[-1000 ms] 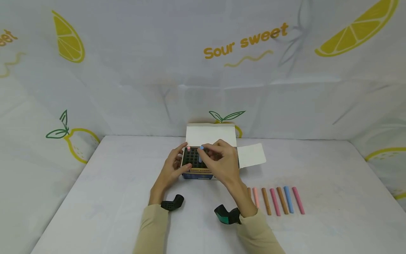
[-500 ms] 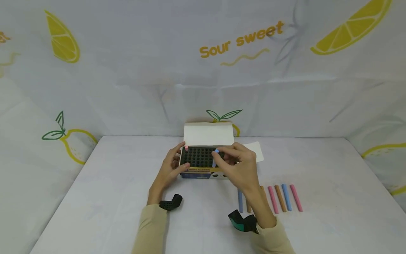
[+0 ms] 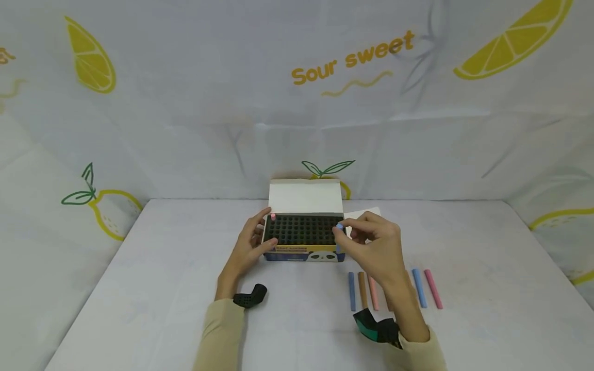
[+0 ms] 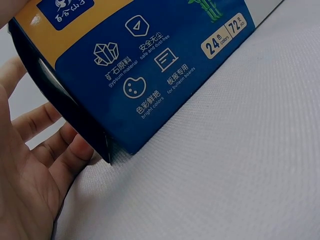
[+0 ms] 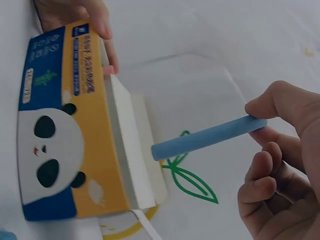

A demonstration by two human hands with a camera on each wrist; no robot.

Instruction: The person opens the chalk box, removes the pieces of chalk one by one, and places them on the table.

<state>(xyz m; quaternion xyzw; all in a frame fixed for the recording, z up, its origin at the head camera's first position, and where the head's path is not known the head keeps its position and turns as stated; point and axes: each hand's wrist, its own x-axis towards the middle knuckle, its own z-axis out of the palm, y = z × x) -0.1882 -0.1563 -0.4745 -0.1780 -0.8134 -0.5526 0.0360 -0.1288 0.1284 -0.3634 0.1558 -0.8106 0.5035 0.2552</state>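
Simply 1 smooth blue chalk stick (image 5: 207,138)

The box (image 3: 303,252) is blue and orange-yellow with a black-and-white panda print, its insert black, its lid white. The held chalk (image 5: 207,137) is light blue. The row (image 3: 392,289) shows blue, brown and pink sticks. The cloth (image 3: 139,288) is white with yellow lemons.

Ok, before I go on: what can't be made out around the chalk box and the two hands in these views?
- Lower part of the blue chalk stick: head view, hidden behind the right hand.
- Some sticks in the row of coloured chalk sticks on the table: head view, covered by the right wrist.
- Black slot tray of the open cardboard chalk box: left wrist view shows only the outer wall.
- Left hand fingertips: left wrist view, behind the box corner.
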